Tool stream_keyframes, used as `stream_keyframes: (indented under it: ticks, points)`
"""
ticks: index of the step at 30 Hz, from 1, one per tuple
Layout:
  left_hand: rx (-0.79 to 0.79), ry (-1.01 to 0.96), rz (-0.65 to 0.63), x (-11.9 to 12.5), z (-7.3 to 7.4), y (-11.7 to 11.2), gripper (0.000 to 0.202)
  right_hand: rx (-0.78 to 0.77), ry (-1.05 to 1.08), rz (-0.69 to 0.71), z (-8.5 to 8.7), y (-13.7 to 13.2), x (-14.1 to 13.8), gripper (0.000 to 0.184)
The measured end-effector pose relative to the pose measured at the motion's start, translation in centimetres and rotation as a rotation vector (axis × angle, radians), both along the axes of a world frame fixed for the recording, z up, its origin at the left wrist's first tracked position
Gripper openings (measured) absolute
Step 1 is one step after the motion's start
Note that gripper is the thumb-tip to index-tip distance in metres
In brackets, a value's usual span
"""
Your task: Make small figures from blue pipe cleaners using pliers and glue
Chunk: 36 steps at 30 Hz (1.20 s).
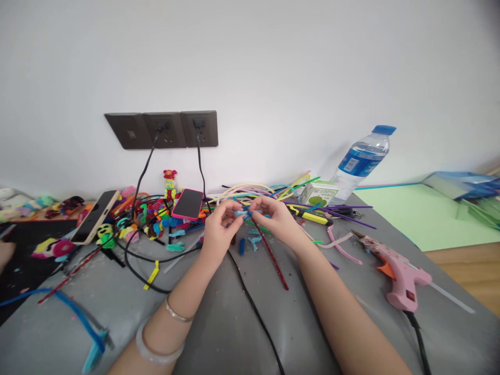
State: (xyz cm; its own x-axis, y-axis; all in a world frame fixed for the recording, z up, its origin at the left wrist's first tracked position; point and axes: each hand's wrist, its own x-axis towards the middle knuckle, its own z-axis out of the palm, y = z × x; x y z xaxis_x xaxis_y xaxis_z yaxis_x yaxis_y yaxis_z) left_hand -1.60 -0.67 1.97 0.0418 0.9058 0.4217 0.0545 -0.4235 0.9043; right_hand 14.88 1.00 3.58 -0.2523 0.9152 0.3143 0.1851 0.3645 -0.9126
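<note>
My left hand and my right hand meet over the grey table, each with thumb and fingertips pinched. Between them is a small light blue piece of pipe cleaner, partly hidden by the fingers. Just below lie a short dark blue pipe cleaner piece and a bent light blue one. A glittery red pipe cleaner slants over the table under my right hand. Two bracelets circle my left forearm.
A pink glue gun lies at right, near a tilted water bottle and yellow-handled pliers. Two phones, a pink-edged one and a pale-edged one, rest among craft pieces. Black cables cross the table. Another person's hand shows far left.
</note>
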Motion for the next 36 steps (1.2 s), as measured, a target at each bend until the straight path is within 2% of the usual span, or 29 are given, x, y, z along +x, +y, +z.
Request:
stream_keyframes:
  ticks: [10, 20, 28, 36]
  points:
    - [0.005, 0.021, -0.054, -0.26, -0.8, 0.2, 0.014, -0.015, -0.025, 0.013, 0.36, -0.2, 0.08, 0.004]
    - [-0.051, -0.035, -0.038, -0.23, -0.37, 0.1, 0.018, -0.016, 0.01, 0.021, 0.25, -0.12, 0.15, 0.005]
    - [-0.181, -0.278, -0.008, -0.21, -0.01, 0.29, 0.033, -0.039, 0.076, 0.033, 0.15, -0.04, 0.46, 0.016]
    - [-0.252, -0.408, -0.002, -0.26, 0.02, 0.57, 0.038, -0.013, 0.044, 0.056, 0.13, -0.12, 0.7, 0.013]
